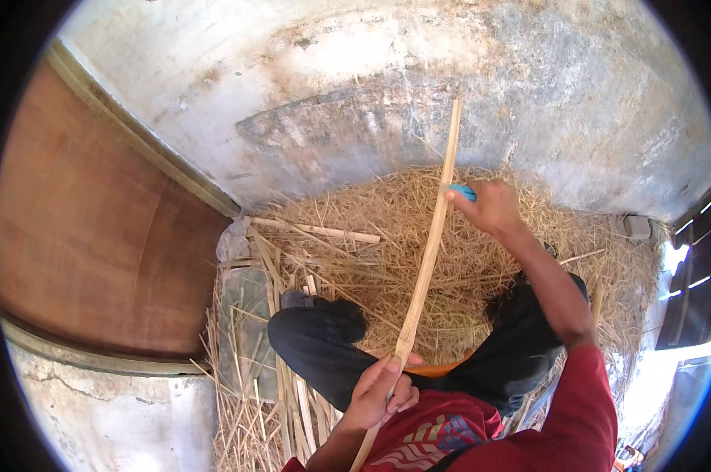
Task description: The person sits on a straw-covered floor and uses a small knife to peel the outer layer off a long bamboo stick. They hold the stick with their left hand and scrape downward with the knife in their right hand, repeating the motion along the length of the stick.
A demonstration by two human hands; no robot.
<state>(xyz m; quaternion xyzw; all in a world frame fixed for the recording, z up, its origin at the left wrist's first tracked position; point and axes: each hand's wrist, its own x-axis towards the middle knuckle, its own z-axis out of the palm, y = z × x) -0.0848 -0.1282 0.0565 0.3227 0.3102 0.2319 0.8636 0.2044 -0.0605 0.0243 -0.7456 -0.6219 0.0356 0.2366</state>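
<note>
So the main thing here is a long, narrow, pale yellow wooden-looking strip [426, 271], held at a slant above the floor, running from the person's lap out toward the wall. The left hand [383, 389] has its fingers curled round the lower part, with the near end sticking out below it. The right hand [489, 206] is up near the far end, fingers bent around a small bright blue object [462, 191] — mostly hidden, so can't tell what it is — with the thumb up at the strip's edge.

The person's sitting with knees apart, in black trousers [316, 338] and a dark red shirt [576, 409]. A thick layer of straw-coloured shavings [410, 216] covers the floor right up to its far edge, at the stained whitish wall [371, 94]. Another pale strip [336, 232] lies near the floor's far left corner, close to the brown door panel [112, 212]. Along the left edge there's a flat grey slab [249, 330] — and a small grey block [637, 227] sits by the far right corner.
</note>
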